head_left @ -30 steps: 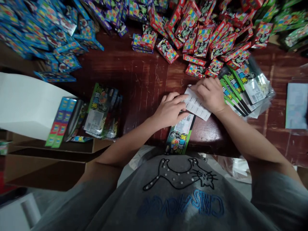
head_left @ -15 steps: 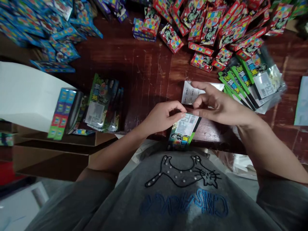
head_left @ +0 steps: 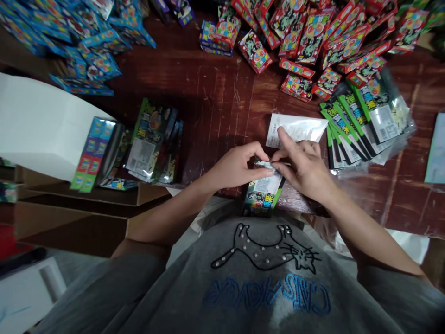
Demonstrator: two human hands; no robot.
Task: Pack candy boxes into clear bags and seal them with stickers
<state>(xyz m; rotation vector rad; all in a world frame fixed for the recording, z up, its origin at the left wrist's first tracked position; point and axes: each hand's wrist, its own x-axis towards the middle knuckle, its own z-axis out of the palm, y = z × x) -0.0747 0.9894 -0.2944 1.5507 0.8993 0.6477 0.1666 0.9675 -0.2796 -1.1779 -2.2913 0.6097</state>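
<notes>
Far left: a white carton at the table's edge, w/ a stack of blue, red and green boxes leaning against it. Behind these, at the far corner, a heap of blue boxes. Next along, a bundle of bagged packs lies flat, and below it an open cardboard box sits under the table edge.

Centre: the packet – green and black, white barcode label up – lies directly between the two hands. Its long axis runs from the person's shirt out across the table, and its near end hangs over the edge. Both hands meet at its far end, so neither is nearer. The left hand comes in from the left w/ thumb and forefinger pinched narrow on that top edge. The right hand pinches the same edge from the right, forefinger stretched out toward a white sticker sheet just beyond. Can't tell if anything small sits between the fingertips.

Right: a fanned stack of green-header bags, touching the sheet's right end. A heap of red boxes lies behind, a pale sheet at the far right.

Surface – a dark red wooden table, scratched, bare approx. in the middle only. Room dim, floor barely seen.
</notes>
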